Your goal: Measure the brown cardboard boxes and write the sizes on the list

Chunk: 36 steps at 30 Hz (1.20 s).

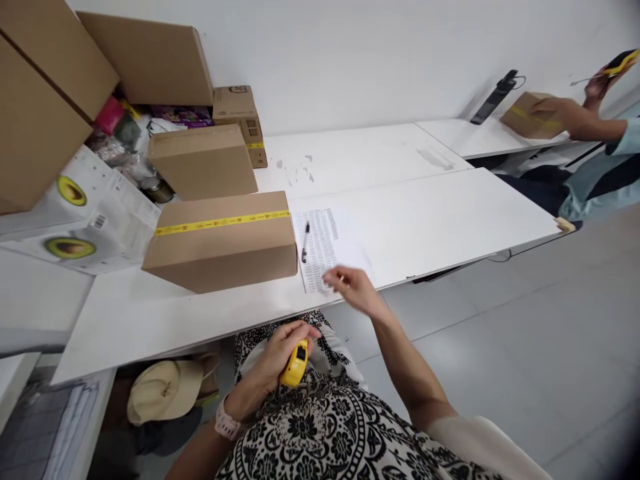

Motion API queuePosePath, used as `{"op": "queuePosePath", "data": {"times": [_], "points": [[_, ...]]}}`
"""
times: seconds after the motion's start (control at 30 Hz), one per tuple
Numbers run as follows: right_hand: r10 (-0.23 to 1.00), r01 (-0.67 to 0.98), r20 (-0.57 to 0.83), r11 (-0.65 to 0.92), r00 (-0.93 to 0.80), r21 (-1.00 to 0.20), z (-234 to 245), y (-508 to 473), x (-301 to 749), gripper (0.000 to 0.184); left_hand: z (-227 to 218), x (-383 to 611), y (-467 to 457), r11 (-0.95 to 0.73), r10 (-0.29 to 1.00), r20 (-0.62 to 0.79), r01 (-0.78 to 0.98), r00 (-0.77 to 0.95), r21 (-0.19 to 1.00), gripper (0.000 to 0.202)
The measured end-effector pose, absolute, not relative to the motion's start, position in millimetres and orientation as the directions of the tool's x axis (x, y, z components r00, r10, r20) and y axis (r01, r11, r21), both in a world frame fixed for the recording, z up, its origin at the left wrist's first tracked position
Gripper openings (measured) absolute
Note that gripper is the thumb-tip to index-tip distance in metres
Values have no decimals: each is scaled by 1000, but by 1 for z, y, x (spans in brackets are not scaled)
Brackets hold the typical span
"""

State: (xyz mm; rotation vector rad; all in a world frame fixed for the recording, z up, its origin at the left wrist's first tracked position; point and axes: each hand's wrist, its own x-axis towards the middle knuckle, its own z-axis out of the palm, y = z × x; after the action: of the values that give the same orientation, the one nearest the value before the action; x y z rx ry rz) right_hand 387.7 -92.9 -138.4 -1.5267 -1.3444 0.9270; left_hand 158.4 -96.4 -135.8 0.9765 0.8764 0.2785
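Note:
My left hand [280, 353] is closed around a yellow tape measure [296, 365], held low in front of my lap. No drawn-out blade shows. My right hand [353, 287] hovers at the table's front edge, above the lower part of a printed sheet [320, 267]. Its fingers are loosely bent and a little blurred, with nothing seen in them. On that sheet lies a pen [305, 241] with a black end, apart from my fingers. Left of the sheet rests a closed cardboard box [225, 253], sealed with yellow printed tape.
Behind stand a smaller carton [203, 160], another taped carton [240, 120] and avocado-printed white boxes [75, 220]. Large cardboard [40, 100] rises at left. A cap [165, 390] sits below the white table [425, 227]. At far right, another person's hand [555, 113] touches a box near a dark bottle [495, 97].

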Motion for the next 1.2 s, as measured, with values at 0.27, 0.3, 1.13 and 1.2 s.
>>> {"op": "queuePosePath", "data": {"times": [0.27,0.3,1.13,1.2], "points": [[930,764,-185,-365,316,-531,-166,85,407,16,-127,168,-89,347,658,-424,249,623,904,27],[940,769,-193,-342,283,-539,-167,90,406,15,-126,169,-87,336,668,-417,250,616,908,25],[912,-78,-29,3,409,-997,-216,8,487,56,-160,320,18,-509,605,-312,657,733,556,66],[886,-22,-14,-4,464,-1000,-220,12,487,46,-159,321,19,-545,587,-357,681,726,488,67]]}}
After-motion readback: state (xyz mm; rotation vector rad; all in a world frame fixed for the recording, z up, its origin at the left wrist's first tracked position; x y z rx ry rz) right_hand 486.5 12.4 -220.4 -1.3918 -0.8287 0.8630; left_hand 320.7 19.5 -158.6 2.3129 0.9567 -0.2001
